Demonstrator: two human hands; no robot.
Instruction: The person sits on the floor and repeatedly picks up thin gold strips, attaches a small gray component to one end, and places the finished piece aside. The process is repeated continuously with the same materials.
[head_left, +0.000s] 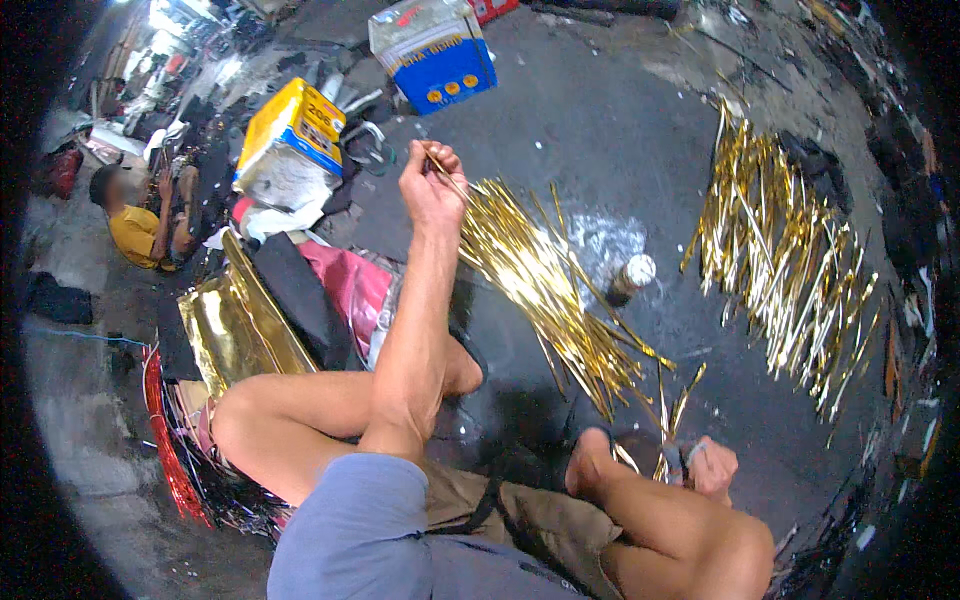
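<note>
Many thin, shiny gold foil strips point(530, 275) lie bundled mid-way across the dark floor point(600, 130), long axis slanting from beside the left hand point(435, 185), the nearer one, down toward the right hand point(710, 465). The left hand pinches a slender gold strip; the right is curled, contents unclear. Toward the floor's right edge spreads a second gold foil bundle point(790, 260).
</note>
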